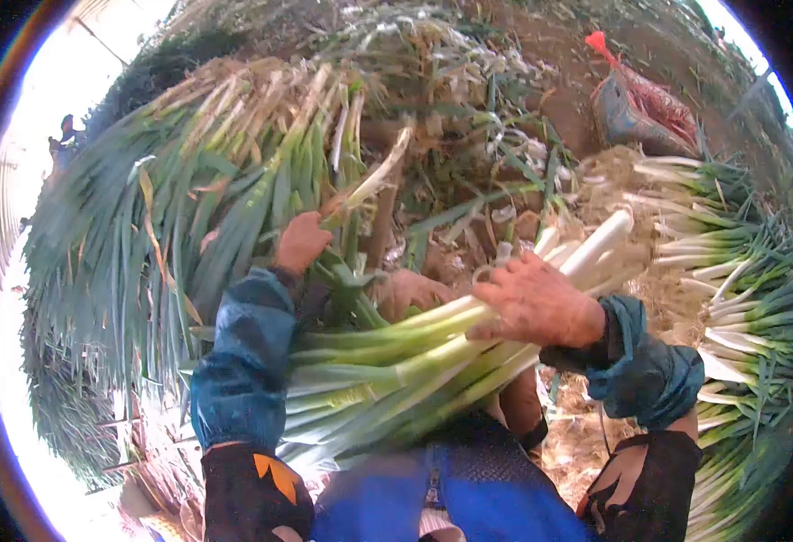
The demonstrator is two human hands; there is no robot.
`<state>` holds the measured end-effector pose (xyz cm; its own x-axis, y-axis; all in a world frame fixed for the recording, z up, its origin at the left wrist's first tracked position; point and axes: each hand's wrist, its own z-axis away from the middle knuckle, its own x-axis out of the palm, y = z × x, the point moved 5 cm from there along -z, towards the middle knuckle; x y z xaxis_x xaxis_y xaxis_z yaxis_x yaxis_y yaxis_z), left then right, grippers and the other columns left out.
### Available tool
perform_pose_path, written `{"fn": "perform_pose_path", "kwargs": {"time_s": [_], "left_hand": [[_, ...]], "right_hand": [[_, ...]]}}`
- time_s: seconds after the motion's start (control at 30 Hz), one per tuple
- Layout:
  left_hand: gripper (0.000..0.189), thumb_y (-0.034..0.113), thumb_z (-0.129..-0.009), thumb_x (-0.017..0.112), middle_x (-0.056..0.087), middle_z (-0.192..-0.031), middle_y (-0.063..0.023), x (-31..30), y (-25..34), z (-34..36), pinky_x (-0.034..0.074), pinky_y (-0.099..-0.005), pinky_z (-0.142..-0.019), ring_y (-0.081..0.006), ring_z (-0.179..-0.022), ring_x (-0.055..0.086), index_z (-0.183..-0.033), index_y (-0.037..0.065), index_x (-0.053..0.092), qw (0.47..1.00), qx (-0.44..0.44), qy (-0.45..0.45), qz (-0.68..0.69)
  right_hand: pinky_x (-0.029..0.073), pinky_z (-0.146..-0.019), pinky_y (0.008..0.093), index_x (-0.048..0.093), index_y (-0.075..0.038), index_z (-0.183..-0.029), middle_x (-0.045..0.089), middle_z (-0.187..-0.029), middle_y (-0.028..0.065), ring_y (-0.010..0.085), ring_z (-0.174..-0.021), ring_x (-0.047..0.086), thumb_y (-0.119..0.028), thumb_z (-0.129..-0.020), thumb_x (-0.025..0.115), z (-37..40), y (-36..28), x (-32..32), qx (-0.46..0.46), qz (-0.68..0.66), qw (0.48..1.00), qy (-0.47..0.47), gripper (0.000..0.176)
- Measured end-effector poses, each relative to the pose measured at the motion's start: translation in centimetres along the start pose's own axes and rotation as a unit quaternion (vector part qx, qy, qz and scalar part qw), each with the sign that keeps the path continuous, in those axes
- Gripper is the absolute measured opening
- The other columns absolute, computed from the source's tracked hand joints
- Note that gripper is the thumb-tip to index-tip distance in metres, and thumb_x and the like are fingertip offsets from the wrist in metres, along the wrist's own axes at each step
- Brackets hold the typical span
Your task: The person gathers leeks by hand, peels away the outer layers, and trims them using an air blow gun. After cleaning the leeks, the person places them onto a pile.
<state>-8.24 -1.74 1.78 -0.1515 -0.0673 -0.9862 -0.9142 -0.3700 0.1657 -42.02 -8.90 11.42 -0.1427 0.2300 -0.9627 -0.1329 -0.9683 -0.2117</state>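
Note:
My left hand (302,242) is closed around a single unpeeled green onion (380,174), whose brownish root end points up and to the right. My right hand (541,303) lies over a bundle of green onions (396,366), its fingers curled over the pale stalks. This bundle rests across my lap, white ends at the upper right and green leaves toward the lower left. The underside of the bundle and part of the left fingers are hidden.
A large pile of green onions (180,199) fills the left side. Cleaned ones (731,307) lie in a row at the right. A sack with a red top (648,113) stands at the upper right. Peelings (469,81) cover the ground ahead.

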Motion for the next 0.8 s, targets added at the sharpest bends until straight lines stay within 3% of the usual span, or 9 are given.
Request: {"fn": "perform_pose_path", "kwargs": {"time_s": [0.1,0.23,0.27,0.47,0.5,0.57,0.63,0.7,0.8], "left_hand": [[0.032,0.016,-0.069,0.061,0.061,-0.104,-0.016,-5.1,-0.4,-0.9,0.045,-0.0425,-0.081,-0.0324,-0.098,0.057,-0.1,0.013,0.066,0.98,-0.075,0.128,0.131],[0.044,0.017,-0.073,0.056,0.061,-0.107,-0.0155,-13.1,-0.2,-0.7,0.045,-0.0418,-0.084,-0.032,-0.099,0.057,-0.117,0.015,0.058,0.962,-0.125,0.238,0.04],[0.045,0.018,-0.074,0.054,0.063,-0.102,-0.0142,-14.2,-1.7,-1.2,0.047,-0.0429,-0.08,-0.0332,-0.093,0.059,-0.12,0.017,0.056,0.95,-0.059,0.305,0.009],[0.052,0.018,-0.078,0.052,0.06,-0.102,-0.0165,-23.9,-8.8,-3.8,0.045,-0.0464,-0.08,-0.0336,-0.096,0.056,-0.13,0.018,0.046,0.894,-0.19,0.32,-0.25],[0.052,0.019,-0.078,0.052,0.058,-0.108,-0.0168,-24.2,-8.6,-3.1,0.043,-0.0461,-0.085,-0.0325,-0.102,0.054,-0.13,0.016,0.046,0.853,-0.165,0.355,-0.346],[0.057,0.018,-0.075,0.055,0.052,-0.12,-0.0171,-25.8,-1.9,-1.6,0.036,-0.0463,-0.096,-0.0333,-0.115,0.046,-0.13,0.013,0.045,0.936,-0.024,0.293,-0.193],[0.06,0.016,-0.072,0.062,0.053,-0.118,-0.0175,-20.5,3.3,-0.9,0.034,-0.0446,-0.1,-0.0341,-0.115,0.047,-0.129,0.011,0.045,0.938,0.226,0.237,-0.114],[0.068,0.013,-0.064,0.065,0.051,-0.121,-0.017,-15.2,9.4,3.3,0.031,-0.0426,-0.103,-0.0327,-0.119,0.043,-0.129,0.011,0.044,0.929,0.366,-0.02,-0.046],[0.069,0.01,-0.062,0.065,0.053,-0.119,-0.0138,-5.5,10.8,6.6,0.034,-0.0442,-0.097,-0.0292,-0.116,0.046,-0.128,0.013,0.045,0.907,0.403,-0.08,-0.089]], "right_hand": [[0.037,-0.085,0.0418,0.057,-0.006,-0.106,0.057,-0.096,0.0129,0.0293,-0.089,0.053,-0.062,-0.082,0.042,0.3,-0.1,0.4,-0.015,0.022,1.0,0.006,0.063],[0.038,-0.084,0.0403,0.055,-0.005,-0.112,0.058,-0.095,0.0118,0.0289,-0.09,0.055,-0.06,-0.083,0.043,0.4,-0.2,0.2,-0.023,0.02,1.0,0.009,0.063],[0.038,-0.084,0.04,0.055,-0.005,-0.113,0.058,-0.094,0.0118,0.0289,-0.089,0.055,-0.059,-0.083,0.044,0.4,-0.3,0.0,-0.021,0.016,1.0,0.007,0.063],[0.043,-0.064,0.0408,0.056,-0.005,-0.091,0.055,-0.074,0.0118,0.0298,-0.074,0.055,-0.055,-0.084,0.046,-0.6,0.3,1.1,-0.044,0.051,0.998,0.013,0.051],[0.043,-0.066,0.041,0.056,-0.005,-0.09,0.055,-0.074,0.0128,0.0302,-0.073,0.055,-0.053,-0.085,0.045,-0.5,0.6,1.3,-0.031,0.019,0.999,-0.016,0.05],[0.041,-0.07,0.0416,0.056,-0.004,-0.093,0.055,-0.077,0.0131,0.03,-0.077,0.055,-0.056,-0.085,0.043,-0.3,0.4,1.3,-0.045,0.032,0.998,0.006,0.054],[0.039,-0.078,0.0405,0.056,-0.002,-0.102,0.055,-0.085,0.0142,0.03,-0.086,0.054,-0.059,-0.084,0.041,0.1,-0.3,0.4,-0.023,0.02,1.0,-0.003,0.061],[0.038,-0.082,0.0405,0.053,0.0,-0.108,0.055,-0.091,0.0157,0.0307,-0.091,0.052,-0.06,-0.084,0.04,0.4,-0.6,0.7,-0.021,0.016,0.999,0.023,0.066],[0.037,-0.086,0.0414,0.05,0.004,-0.114,0.054,-0.097,0.0182,0.0322,-0.095,0.051,-0.062,-0.083,0.04,1.1,-1.4,0.4,-0.012,0.012,0.999,0.03,0.073]]}}
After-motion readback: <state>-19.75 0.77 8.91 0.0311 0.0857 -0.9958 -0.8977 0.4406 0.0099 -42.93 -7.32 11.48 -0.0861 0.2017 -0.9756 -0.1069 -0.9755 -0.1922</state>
